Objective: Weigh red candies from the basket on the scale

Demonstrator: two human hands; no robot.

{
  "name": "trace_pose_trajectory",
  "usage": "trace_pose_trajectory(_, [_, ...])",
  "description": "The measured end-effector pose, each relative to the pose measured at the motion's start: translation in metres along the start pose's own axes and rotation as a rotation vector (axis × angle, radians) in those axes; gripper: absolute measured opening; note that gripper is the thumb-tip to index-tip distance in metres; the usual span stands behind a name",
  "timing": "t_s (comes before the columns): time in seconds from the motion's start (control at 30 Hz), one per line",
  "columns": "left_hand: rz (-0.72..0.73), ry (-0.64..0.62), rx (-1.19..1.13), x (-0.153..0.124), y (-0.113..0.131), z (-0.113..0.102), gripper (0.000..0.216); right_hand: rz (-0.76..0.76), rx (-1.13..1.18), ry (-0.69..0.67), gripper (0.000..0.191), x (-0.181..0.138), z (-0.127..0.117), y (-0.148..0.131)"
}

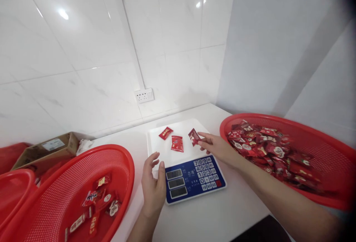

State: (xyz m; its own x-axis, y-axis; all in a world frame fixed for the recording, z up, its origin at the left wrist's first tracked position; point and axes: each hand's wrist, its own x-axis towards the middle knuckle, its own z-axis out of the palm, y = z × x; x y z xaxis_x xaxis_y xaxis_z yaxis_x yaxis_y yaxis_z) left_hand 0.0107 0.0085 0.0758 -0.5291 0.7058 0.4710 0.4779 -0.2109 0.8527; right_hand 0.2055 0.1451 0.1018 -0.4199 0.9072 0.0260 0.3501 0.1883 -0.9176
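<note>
Between my hands stands a digital weighing scale with a white pan (161, 156) and a blue keypad panel (191, 194). Two small red candy packets lie on the pan, one packet (165, 133) behind the other packet (177, 143). My right hand (210, 144) pinches a darker red candy packet (194, 137) at its edge, over the right side of the pan. Beside the scale's left front corner is my left hand (154, 182), fingers curved and apart, with nothing in it.
A red mesh basket (328, 138) heaped with candy packets (269, 149) stands at the right. Another red basket (122, 156) at the left holds several packets (102, 197). Behind it are a cardboard box (52, 147) and a red container (16, 186). A wall socket (144, 95) is at the back.
</note>
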Motion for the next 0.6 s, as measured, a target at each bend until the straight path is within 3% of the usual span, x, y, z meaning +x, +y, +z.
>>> trace_pose_trajectory(0.07, [0.137, 0.03, 0.066, -0.005, -0.003, -0.005, 0.02, 0.005, -0.009, 0.017, 0.059, -0.003, 0.003, -0.004])
trace_pose_trajectory(0.13, [0.349, -0.076, 0.144, -0.013, -0.004, -0.008, 0.016, -0.033, -0.103, 0.031, 0.057, -0.01, 0.002, -0.008])
trace_pose_trajectory(0.27, [0.734, -0.599, 0.203, -0.04, 0.004, -0.001, 0.012, -0.063, -0.306, 0.081, 0.043, -0.031, -0.015, -0.013])
trace_pose_trajectory(0.37, [0.827, -0.81, 0.193, -0.06, 0.009, 0.015, 0.02, -0.023, -0.439, 0.149, 0.042, -0.044, -0.042, -0.011])
trace_pose_trajectory(0.47, [0.845, -0.827, 0.184, -0.069, 0.008, 0.029, 0.028, 0.025, -0.577, 0.187, 0.044, -0.05, -0.076, 0.005])
trace_pose_trajectory(0.6, [0.906, -0.739, 0.138, -0.067, 0.007, 0.041, 0.029, 0.118, -0.901, 0.153, 0.051, -0.05, -0.121, 0.047])
